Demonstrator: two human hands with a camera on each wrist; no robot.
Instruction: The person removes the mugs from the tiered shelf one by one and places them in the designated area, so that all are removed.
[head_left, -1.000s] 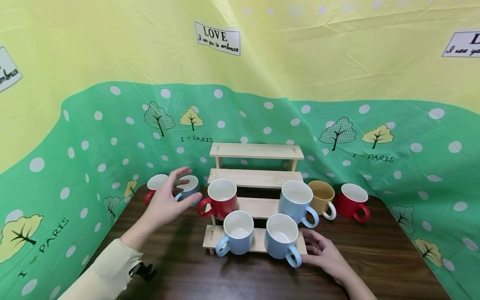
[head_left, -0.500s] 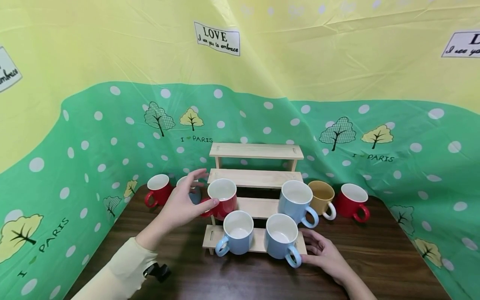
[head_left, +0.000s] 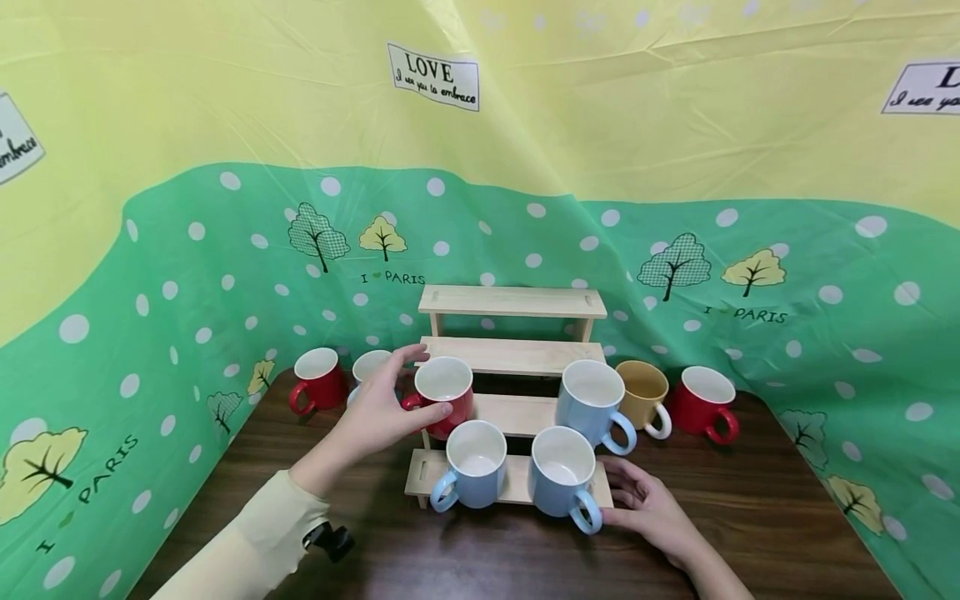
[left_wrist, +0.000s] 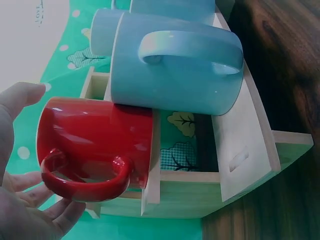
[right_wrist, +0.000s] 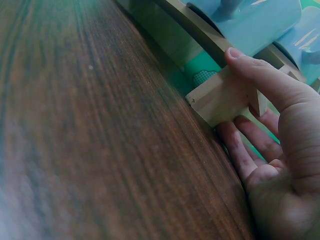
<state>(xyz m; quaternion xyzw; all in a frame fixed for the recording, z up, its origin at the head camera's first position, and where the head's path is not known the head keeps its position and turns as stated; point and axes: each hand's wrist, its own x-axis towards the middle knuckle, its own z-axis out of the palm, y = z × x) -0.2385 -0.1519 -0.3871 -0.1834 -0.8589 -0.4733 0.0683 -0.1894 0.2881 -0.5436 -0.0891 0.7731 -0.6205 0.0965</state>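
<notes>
Mid-frame, the left hand (head_left: 378, 414), fingers wide beside the red mug (head_left: 450, 392), should close evenly; lower right, the right hand (head_left: 654, 515) grips the shelf (head_left: 517, 357), best kept steady.

On wdn shelf (head_left: 512, 302): red mug (head_left: 448, 387); 3 blue mugs (head_left: 480, 479)

Cream sleeve (head_left: 243, 543), black wrist device (head_left: 330, 542)

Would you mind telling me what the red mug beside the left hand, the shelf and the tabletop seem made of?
Red mug: probably glazed ceramic, given its glossy highlights.
Shelf: apparently wood, pale and matte, with faint grain.
Tabletop: dark, satiny, grain-streaked; possibly wood or wood-look laminate.
</notes>
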